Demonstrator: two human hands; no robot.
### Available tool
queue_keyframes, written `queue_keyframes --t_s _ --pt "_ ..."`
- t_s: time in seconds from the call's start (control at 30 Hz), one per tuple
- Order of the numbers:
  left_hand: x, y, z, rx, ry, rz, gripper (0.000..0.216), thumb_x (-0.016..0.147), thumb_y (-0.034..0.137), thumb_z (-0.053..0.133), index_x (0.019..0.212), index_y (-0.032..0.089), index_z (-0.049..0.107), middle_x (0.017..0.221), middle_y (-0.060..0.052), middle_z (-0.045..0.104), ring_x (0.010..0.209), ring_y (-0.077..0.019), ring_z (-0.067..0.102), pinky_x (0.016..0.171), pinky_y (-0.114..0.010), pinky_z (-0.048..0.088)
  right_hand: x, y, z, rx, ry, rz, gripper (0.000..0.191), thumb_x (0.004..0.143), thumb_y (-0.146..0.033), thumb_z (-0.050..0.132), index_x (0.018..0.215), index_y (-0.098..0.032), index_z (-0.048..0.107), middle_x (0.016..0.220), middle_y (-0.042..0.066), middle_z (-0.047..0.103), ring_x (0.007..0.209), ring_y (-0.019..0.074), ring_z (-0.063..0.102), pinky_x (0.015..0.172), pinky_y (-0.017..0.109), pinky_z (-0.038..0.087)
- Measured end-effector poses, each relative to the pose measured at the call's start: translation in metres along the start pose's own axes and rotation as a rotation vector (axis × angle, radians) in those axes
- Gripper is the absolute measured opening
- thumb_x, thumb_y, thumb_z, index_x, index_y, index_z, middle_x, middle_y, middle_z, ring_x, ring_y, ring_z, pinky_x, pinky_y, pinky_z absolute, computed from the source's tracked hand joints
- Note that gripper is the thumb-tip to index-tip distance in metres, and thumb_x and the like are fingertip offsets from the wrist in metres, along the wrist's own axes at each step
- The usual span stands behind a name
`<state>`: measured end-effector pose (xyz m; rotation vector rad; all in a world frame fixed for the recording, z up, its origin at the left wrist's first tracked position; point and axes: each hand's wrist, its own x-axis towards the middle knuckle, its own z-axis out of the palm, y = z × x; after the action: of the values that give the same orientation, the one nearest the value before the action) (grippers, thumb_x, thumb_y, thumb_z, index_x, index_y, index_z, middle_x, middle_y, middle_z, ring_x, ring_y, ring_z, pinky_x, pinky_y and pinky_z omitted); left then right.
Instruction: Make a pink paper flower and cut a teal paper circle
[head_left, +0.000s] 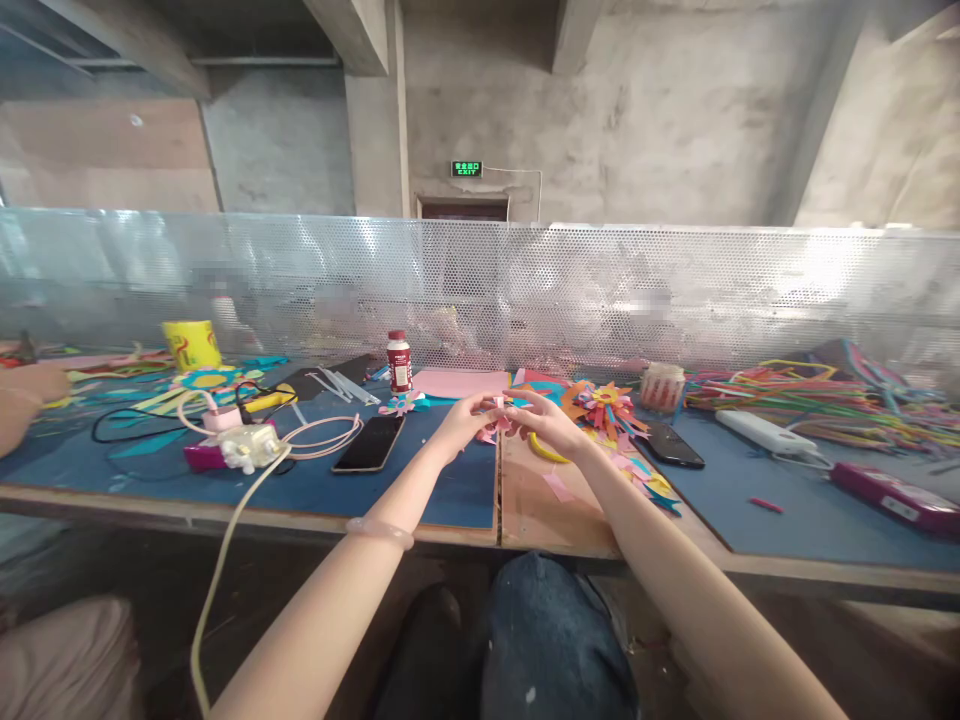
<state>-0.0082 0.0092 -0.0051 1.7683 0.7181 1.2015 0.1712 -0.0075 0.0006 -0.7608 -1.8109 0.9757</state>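
Note:
My left hand (463, 425) and my right hand (551, 425) meet over the middle of the table, fingertips almost touching. Between them is a small pink paper piece (489, 435), pinched by both hands; its exact shape is partly hidden by the fingers. Just under my right hand lies a curved yellow object (546, 450), partly covered. To the right sits an orange and pink paper flower (604, 405), with more cut paper pieces (652, 485) in front of it. A loose pink paper scrap (558, 486) rests on the bare wood.
Left of my hands lie a phone (369, 444), a power strip with cables (251, 447) and a red-capped bottle (400, 362). At right are another phone (673, 444), a jar (662, 387), a white power strip (765, 433) and colourful strips (787, 395). A person's arm (26, 395) reaches in at far left.

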Motion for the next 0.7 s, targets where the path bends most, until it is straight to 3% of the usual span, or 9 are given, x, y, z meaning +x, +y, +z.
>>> queue_keyframes --t_s 0.23,0.43,0.7 --pt "-0.001 -0.001 0.0 0.001 0.005 -0.025 0.044 0.07 0.041 0.065 0.105 0.016 0.059 0.081 -0.003 0.061 0.051 -0.0057 0.048 0.043 -0.017 0.035 0.002 0.003 0.001 -0.001 0.005 0.025 0.053 0.073 -0.024 0.061 0.123 -0.017 0.045 0.08 0.004 0.067 0.062 0.012 0.06 0.052 0.022 0.044" --pt "0.001 -0.003 0.0 0.011 0.008 -0.04 0.025 0.072 0.028 0.061 0.093 0.013 0.063 0.075 -0.002 0.062 0.046 -0.0048 0.047 0.044 -0.017 0.038 0.003 0.009 -0.004 -0.013 0.093 0.034 0.046 0.072 -0.012 0.047 0.117 -0.016 0.051 0.057 -0.005 0.056 0.049 0.0087 0.055 0.05 0.021 0.044" --pt "0.003 -0.004 0.0 0.001 0.064 -0.066 0.016 0.073 0.015 0.056 0.087 0.013 0.063 0.073 -0.002 0.064 0.048 -0.0066 0.055 0.048 -0.018 0.044 0.012 0.024 -0.006 0.055 0.092 0.03 0.013 0.067 -0.023 0.061 0.076 -0.013 0.062 0.065 0.0 0.061 0.055 0.0101 0.059 0.052 0.021 0.046"
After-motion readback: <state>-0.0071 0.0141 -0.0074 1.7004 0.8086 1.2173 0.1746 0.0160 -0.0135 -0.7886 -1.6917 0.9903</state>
